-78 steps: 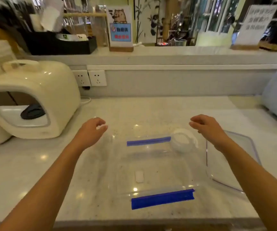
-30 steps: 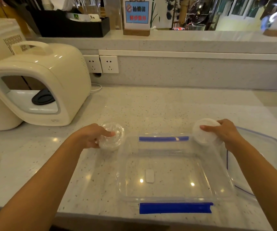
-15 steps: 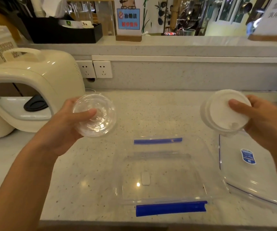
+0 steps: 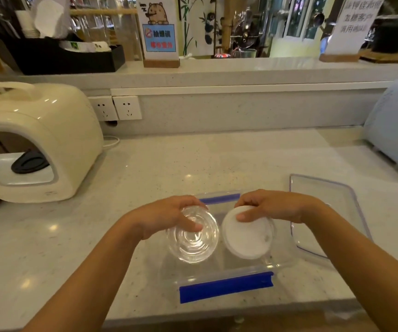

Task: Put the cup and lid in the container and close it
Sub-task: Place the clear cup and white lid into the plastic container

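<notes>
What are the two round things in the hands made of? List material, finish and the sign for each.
Clear ribbed round cup, left hand: likely thin glossy plastic; the counter shows through and the rings glint.
White round lid, right hand: opaque matte, with a raised rim; probably plastic, possibly coated paper.

- Setting: café or drink-shop service counter.
- Evidence: raised ledge beyond the hands carrying table signs (image 4: 159, 32), black napkin-and-supplies organizer (image 4: 66, 58); cream countertop appliance (image 4: 37, 140) left.
</notes>
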A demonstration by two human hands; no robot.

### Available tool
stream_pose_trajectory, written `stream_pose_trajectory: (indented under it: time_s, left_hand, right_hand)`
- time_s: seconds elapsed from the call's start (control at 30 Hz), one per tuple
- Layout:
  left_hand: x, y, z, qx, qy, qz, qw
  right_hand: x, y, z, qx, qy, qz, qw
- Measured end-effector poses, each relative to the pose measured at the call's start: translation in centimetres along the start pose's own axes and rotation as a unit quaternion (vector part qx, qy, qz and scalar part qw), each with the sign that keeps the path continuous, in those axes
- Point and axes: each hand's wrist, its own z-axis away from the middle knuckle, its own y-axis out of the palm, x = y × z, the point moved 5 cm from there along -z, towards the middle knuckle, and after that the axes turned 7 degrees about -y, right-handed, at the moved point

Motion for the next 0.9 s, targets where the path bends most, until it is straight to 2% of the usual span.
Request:
stream_pose_trajectory:
  time_s: [0.1,0.27,0.4,0.47,0.57,0.63,0.7,0.8,0.9]
  left_hand:
    - [1.0,1.3,-1.4,0.04,-0.035,-0.105,0.993]
    - [1.6,1.1,-1.7,0.006,-0.064,-0.122,0.99]
    - [1.8,1.1,-1.5,-0.026,-0.043,-0.177,0.983]
    - [1.3,0.8,-1.2,-0.068,-0.015,-0.177,0.982]
    - [0.6,0.5,0.1,-0.161,0.037,-0.191,0.968]
    - [0.4,0.9,1.0,-0.185,0.07,-0.215,0.957]
    - [0.5,1.8,1.4,-0.159,0.067,-0.254,0.952]
    - [1.1,2.9,1.1,-0.11,0.015,-0.304,0.946]
    - [1.6,4.0,0.2,-0.093,-0.014,-0.365,0.926]
  right_hand:
    - [-1.2,0.7,-1.1,0.021,0.032,0.054,0.998]
    - [-1.7,1.6,-2.3,0.024,0.036,0.139,0.989]
    - [-1.0,0.6,-1.9,-0.101,-0.027,0.105,0.989]
    - [-0.7,0.2,-1.3,-0.127,-0.059,0.072,0.988]
    - [-0.9,0.3,-0.4,-0.104,-0.07,0.075,0.989]
    - [-1.0,0.6,-0.1,-0.076,-0.065,0.088,0.991]
    - [-0.9,1.3,0.0,-0.036,-0.059,0.103,0.992]
    - [-0.7,2.5,0.0,0.023,-0.046,0.15,0.987]
    - [-0.8,3.6,-0.2,0.055,-0.032,0.201,0.978]
